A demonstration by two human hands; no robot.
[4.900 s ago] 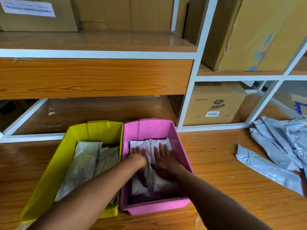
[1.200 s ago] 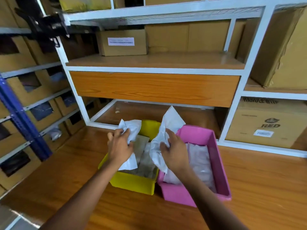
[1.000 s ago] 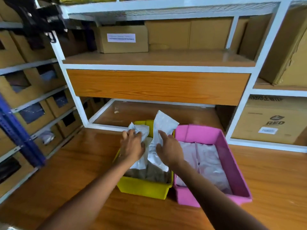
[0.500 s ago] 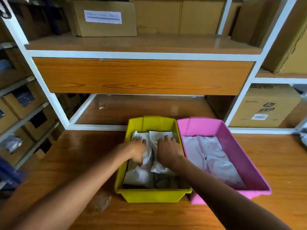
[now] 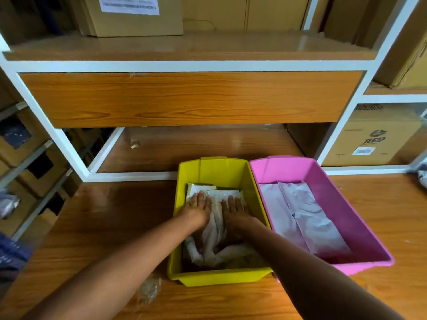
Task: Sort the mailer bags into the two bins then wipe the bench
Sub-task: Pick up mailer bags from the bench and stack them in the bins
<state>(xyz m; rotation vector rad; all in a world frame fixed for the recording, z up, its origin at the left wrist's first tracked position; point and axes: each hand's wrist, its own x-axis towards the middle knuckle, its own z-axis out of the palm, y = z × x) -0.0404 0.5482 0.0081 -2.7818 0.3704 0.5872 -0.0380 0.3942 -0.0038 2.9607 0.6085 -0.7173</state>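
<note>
A yellow bin (image 5: 213,277) and a pink bin (image 5: 360,227) stand side by side on the wooden bench (image 5: 111,218). Inside the yellow bin lie white mailer bags (image 5: 216,229), crumpled at the near end. My left hand (image 5: 198,207) and my right hand (image 5: 233,210) rest flat on them, palms down, fingers spread, side by side. The pink bin holds two flat grey mailer bags (image 5: 305,218) laid lengthwise. Both forearms reach in from the bottom of the view.
A white-framed shelf unit (image 5: 184,65) with a wooden panel stands right behind the bins. Cardboard boxes (image 5: 374,139) sit on its shelves. A clear crumpled piece of plastic (image 5: 149,289) lies on the bench under my left forearm. More grey bags (image 5: 422,176) peek in at the right edge.
Both hands carried white mailer bags down into the yellow bin and now press flat on them. The camera has tilted down and closer to the bins.
</note>
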